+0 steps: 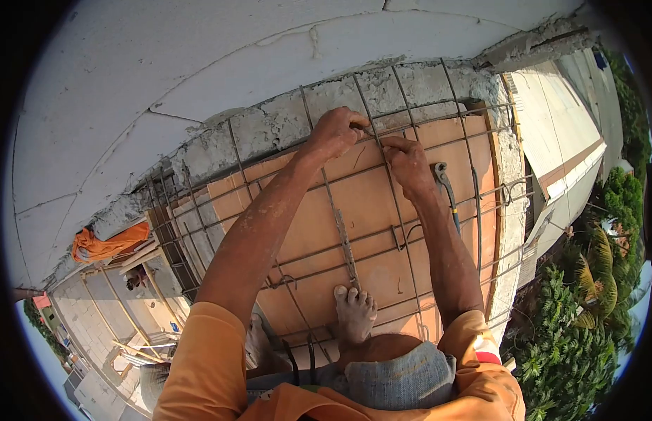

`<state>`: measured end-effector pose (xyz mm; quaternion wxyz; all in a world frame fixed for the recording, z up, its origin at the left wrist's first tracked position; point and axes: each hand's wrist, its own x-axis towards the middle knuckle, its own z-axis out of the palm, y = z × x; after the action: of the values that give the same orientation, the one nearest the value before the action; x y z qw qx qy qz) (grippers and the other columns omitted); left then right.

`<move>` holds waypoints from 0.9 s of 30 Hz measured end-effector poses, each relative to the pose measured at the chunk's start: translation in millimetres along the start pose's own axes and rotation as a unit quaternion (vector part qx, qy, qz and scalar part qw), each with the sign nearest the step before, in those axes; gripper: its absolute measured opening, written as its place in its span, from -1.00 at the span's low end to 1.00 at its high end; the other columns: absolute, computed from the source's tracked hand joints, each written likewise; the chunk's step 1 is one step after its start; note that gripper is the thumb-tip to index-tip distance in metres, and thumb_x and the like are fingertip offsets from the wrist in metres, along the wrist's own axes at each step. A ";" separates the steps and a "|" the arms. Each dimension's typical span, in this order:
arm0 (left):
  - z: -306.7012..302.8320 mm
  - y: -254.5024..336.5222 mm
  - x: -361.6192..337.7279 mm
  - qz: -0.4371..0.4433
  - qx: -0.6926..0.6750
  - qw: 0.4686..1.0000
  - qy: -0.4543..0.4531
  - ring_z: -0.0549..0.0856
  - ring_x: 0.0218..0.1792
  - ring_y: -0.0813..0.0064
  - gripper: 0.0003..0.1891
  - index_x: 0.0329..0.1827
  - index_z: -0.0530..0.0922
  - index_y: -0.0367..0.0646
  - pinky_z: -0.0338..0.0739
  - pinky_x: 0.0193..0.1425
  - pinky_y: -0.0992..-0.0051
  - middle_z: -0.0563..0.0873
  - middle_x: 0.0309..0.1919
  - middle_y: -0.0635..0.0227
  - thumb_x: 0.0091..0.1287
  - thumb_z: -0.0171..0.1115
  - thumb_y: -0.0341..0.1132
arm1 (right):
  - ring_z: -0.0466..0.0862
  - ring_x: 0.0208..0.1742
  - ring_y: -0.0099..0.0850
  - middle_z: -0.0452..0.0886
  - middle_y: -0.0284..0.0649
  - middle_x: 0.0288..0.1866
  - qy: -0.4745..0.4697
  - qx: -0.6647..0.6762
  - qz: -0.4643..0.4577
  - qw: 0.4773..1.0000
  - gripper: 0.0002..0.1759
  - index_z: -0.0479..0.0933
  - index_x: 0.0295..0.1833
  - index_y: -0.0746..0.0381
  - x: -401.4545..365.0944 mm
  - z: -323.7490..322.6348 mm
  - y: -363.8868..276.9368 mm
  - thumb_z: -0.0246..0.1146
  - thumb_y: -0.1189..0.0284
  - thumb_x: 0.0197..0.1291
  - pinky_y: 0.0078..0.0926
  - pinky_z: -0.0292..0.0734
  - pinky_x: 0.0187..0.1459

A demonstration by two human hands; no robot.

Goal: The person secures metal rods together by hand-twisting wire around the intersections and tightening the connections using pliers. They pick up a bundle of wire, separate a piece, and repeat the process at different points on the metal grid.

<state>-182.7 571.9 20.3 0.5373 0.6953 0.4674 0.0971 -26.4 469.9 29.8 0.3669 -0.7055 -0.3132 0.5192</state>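
Observation:
My left hand (338, 132) is closed, its fingers pinched together at a crossing of the steel bars near the rough concrete edge. Just right of it, my right hand (406, 163) has its fingers curled, with the index finger and thumb at the same bar. Whatever lies between the fingertips of either hand is too small to name. Below both hands, the rebar grid (392, 184) spans an orange-brown board (326, 231). Pliers (446, 184) with dark jaws and yellow-and-blue handles rest on the grid beside my right wrist.
A pale block wall (164, 63) rises along the top. My bare foot (355, 312) stands on the board. An orange cloth (110, 242) lies at the left, above a lower floor with wooden poles. Metal roofs (550, 105) and trees (571, 337) lie beyond the right edge.

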 end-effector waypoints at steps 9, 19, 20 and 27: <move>7.7 -7.6 9.6 0.130 0.217 0.967 0.024 0.62 -0.09 0.03 -0.82 -0.23 0.63 -0.26 0.51 -0.05 0.17 0.59 -0.23 0.08 0.12 0.21 -0.41 | 0.71 -0.16 0.02 0.67 0.16 -0.29 0.093 -0.251 -0.226 0.937 -0.75 0.63 -0.13 0.39 5.7 7.5 6.8 0.11 0.55 0.14 -0.22 0.59 -0.11; 2.0 0.4 3.4 0.206 0.368 0.907 0.021 0.58 -0.01 0.09 -0.79 -0.23 0.54 -0.26 0.55 0.00 0.16 0.55 -0.14 0.14 0.08 0.26 -0.39 | 0.69 -0.22 0.08 0.67 0.11 -0.33 0.104 -0.380 -0.183 0.901 -0.88 0.56 -0.26 0.31 -7.7 -4.8 -11.7 0.17 0.50 0.14 -0.03 0.59 -0.22; 0.9 4.4 3.0 0.213 0.366 0.906 0.022 0.62 -0.05 0.07 -0.81 -0.29 0.57 -0.27 0.55 -0.02 0.11 0.59 -0.18 0.11 0.07 0.29 -0.37 | 0.68 -0.23 0.09 0.67 0.11 -0.34 0.101 -0.382 -0.190 0.898 -0.89 0.56 -0.26 0.30 -7.4 -5.2 -12.4 0.17 0.50 0.13 -0.03 0.59 -0.22; -3.4 34.0 5.6 0.094 0.320 0.942 -0.045 0.69 -0.30 -0.11 -0.84 -0.39 0.59 -0.31 0.55 -0.15 0.05 0.67 -0.45 -0.06 -0.02 0.17 -0.43 | 0.68 -0.27 0.10 0.66 0.10 -0.36 0.131 -0.382 -0.237 0.884 -0.88 0.56 -0.32 0.34 -5.4 -1.7 -4.4 0.16 0.50 0.12 -0.01 0.59 -0.24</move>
<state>-163.2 578.9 48.2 0.2960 0.8747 0.3818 -0.0393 -26.4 467.5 36.6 0.2184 -0.7573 -0.5943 0.1601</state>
